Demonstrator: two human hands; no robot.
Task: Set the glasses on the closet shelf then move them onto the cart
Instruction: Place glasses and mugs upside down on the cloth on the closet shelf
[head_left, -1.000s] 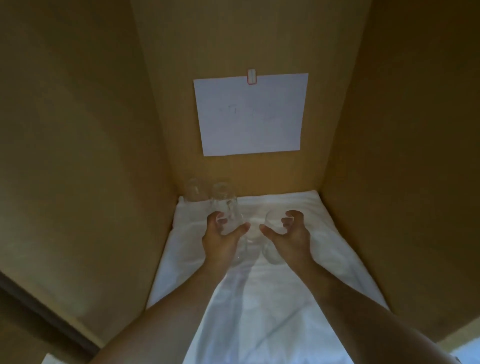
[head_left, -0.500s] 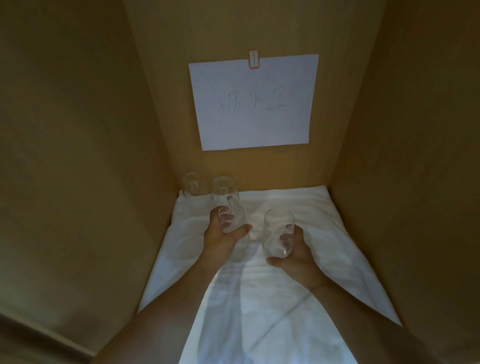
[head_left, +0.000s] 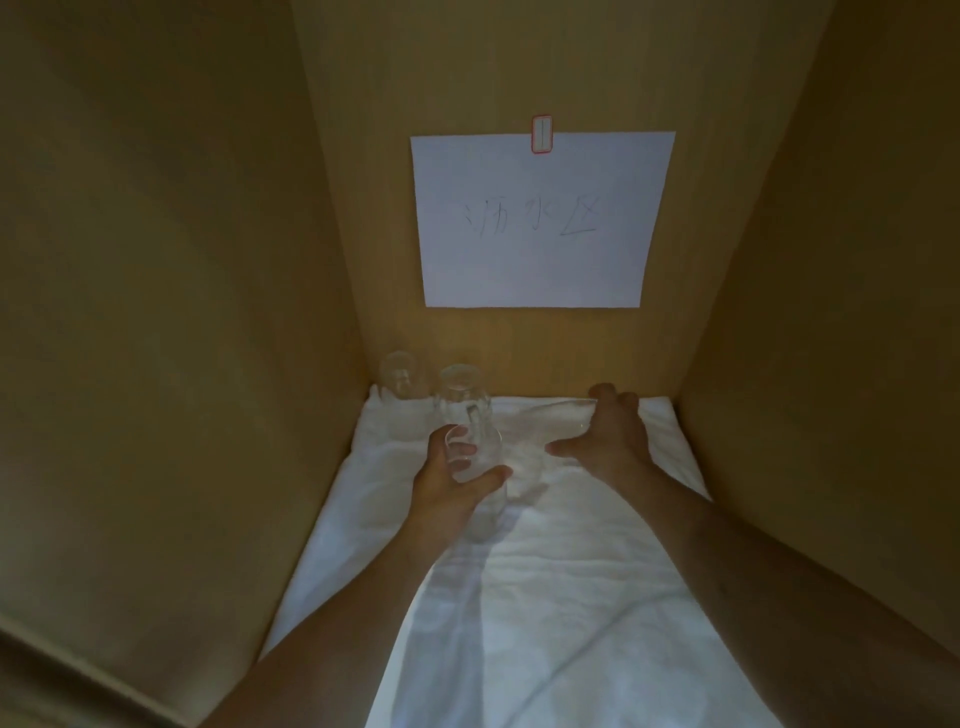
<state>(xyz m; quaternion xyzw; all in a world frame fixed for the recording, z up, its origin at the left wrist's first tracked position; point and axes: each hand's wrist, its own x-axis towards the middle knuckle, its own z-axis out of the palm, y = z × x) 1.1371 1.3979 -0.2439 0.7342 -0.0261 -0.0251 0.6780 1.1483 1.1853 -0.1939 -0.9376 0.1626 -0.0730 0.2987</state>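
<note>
Two clear glasses (head_left: 401, 378) (head_left: 459, 396) stand at the back left corner of the closet shelf, on a white towel (head_left: 545, 597). My left hand (head_left: 453, 488) grips a third clear glass (head_left: 474, 457) just in front of them, low over the towel. My right hand (head_left: 605, 436) reaches to the back right of the shelf, thumb and fingers curled round another clear glass (head_left: 581, 423). That glass shows only as a faint glint between the fingers. The cart is out of view.
Wooden closet walls (head_left: 182, 312) close in on the left, right and back. A white paper sheet (head_left: 540, 218) with handwriting is clipped to the back wall. The towel covers the whole shelf floor.
My right hand has carried its glass from the middle of the shelf toward the back right. My left hand has stayed in place with its glass. The camera has moved in closer.
</note>
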